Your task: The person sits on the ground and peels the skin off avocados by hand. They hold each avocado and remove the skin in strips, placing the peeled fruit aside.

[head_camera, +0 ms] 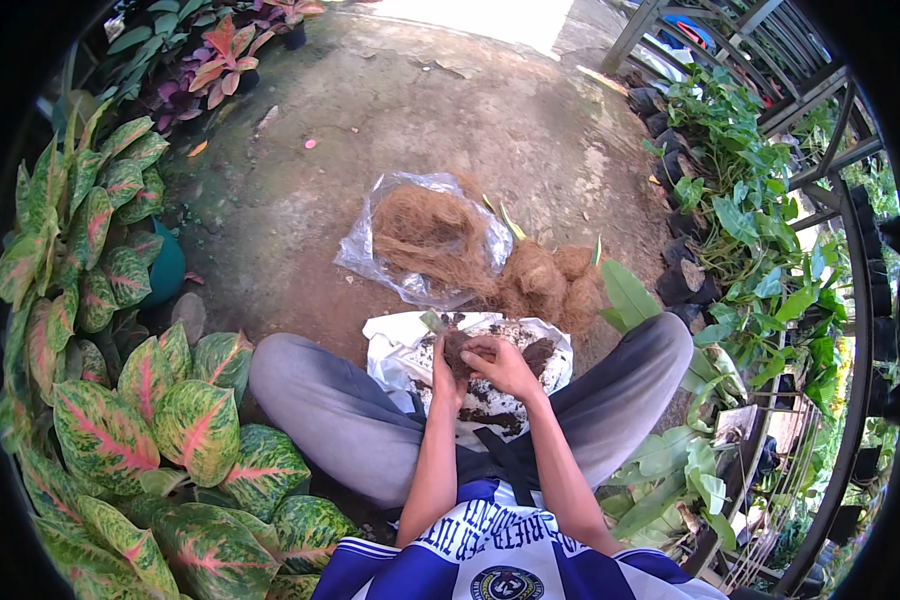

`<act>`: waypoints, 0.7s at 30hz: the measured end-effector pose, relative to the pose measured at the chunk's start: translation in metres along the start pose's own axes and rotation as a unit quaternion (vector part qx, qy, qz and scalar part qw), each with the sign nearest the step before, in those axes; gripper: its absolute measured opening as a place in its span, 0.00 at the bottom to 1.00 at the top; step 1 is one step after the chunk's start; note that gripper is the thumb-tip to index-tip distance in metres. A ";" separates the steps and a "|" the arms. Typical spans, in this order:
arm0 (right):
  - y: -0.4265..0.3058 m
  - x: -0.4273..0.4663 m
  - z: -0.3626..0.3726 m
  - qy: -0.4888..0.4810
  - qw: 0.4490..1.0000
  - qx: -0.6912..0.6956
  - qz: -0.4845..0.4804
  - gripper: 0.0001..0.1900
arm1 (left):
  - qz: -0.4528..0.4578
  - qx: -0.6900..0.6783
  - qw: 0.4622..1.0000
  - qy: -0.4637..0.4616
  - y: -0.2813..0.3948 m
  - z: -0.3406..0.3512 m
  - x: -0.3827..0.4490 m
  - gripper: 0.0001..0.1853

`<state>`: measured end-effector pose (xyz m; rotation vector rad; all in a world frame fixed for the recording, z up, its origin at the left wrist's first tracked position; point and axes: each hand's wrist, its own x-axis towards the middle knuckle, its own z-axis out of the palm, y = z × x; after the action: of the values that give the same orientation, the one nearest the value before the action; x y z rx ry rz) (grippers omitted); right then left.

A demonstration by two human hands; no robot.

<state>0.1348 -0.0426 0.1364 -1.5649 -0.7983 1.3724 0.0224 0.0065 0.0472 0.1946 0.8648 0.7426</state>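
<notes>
My left hand (446,375) holds a dark ball of soil (457,354), from whose top a short green leaf piece (432,322) sticks out. Against the right side of the ball press the fingers of my right hand (501,365). Beneath both hands a white plastic sack (390,352) lies spread between my legs, strewn with dark soil, with a larger dark clump (538,352) at its right. Beyond it sits a clear plastic bag (360,244) filled with brown coconut fibre (435,232). Several fibre-wrapped balls (540,277) rest right of the bag, green leaf tips showing among them.
Aglaonema plants (187,442) with pink-veined leaves crowd the left, beside a teal pot (166,266). Along the right stand black plant bags (679,285) with green leafy plants (742,217) and a metal frame (851,300). A broad green leaf (630,294) lies near my right knee on the concrete ground (420,112).
</notes>
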 end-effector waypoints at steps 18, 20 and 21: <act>0.012 -0.006 -0.008 0.145 0.932 -0.280 -0.180 0.15 | -0.041 0.047 0.998 0.008 0.000 0.009 -0.005 0.25; 0.013 -0.004 0.000 0.152 0.917 -0.310 -0.199 0.13 | -0.042 0.068 0.997 -0.002 -0.002 0.007 -0.004 0.26; 0.014 -0.003 0.003 0.161 0.922 -0.299 -0.185 0.13 | -0.043 0.076 0.996 -0.004 -0.003 0.006 -0.004 0.26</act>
<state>0.1301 -0.0505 0.1252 -1.9037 -1.3002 0.5914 0.0265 0.0024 0.0521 0.2937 0.9182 0.5946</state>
